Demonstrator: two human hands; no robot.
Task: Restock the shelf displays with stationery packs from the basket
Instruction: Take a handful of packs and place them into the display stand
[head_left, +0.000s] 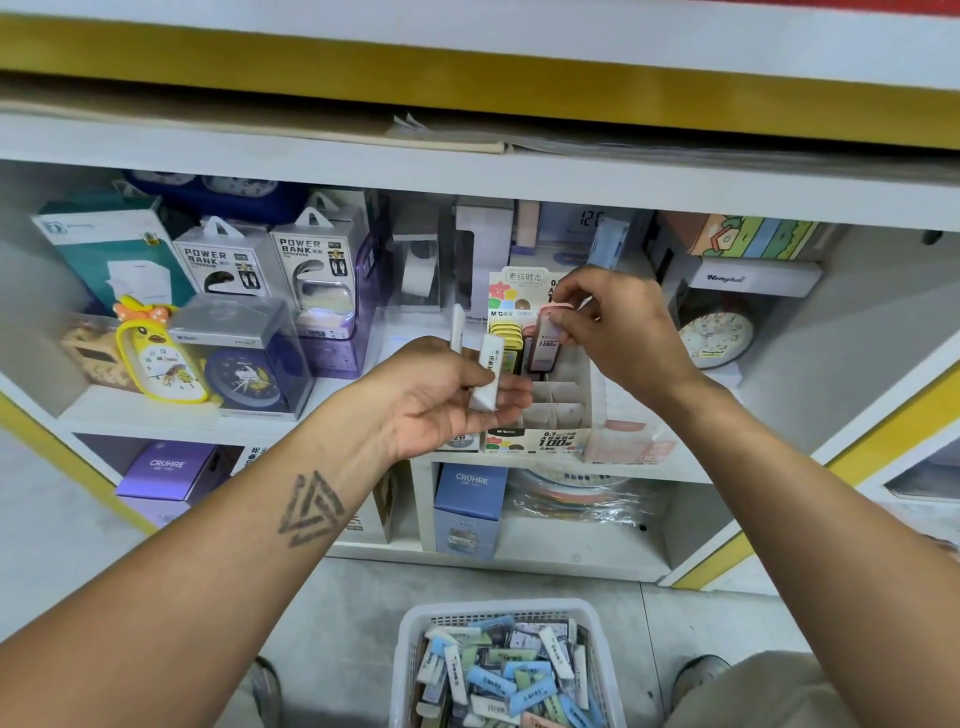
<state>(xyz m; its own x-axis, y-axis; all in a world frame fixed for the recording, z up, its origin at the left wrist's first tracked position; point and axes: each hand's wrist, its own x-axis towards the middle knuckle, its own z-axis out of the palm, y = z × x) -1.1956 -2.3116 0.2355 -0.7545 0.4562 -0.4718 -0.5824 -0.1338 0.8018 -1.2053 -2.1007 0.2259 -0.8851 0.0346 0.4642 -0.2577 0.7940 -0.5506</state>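
White basket (415, 631) on the floor at bottom edge, full of loose packs. Left hand (441, 400) grips white packs (485, 382) before the shelf (467, 179). Right hand (613, 332) pinches a pink pack (543, 345), upright in the display box (582, 415) at the shelf's front edge.

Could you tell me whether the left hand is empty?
No, the left hand holds white packs between its fingers.

White shelving (467, 176) with yellow edge trim (467, 98) fills the far side, split into cubbies by white dividers. The left cubby holds power bank boxes (223, 260) and a yellow duck clock (156, 358); a round clock (717, 338) sits at the right. Purple boxes (166, 467) fill lower cubbies. The near floor (337, 613) is grey and smooth under even, bright light.
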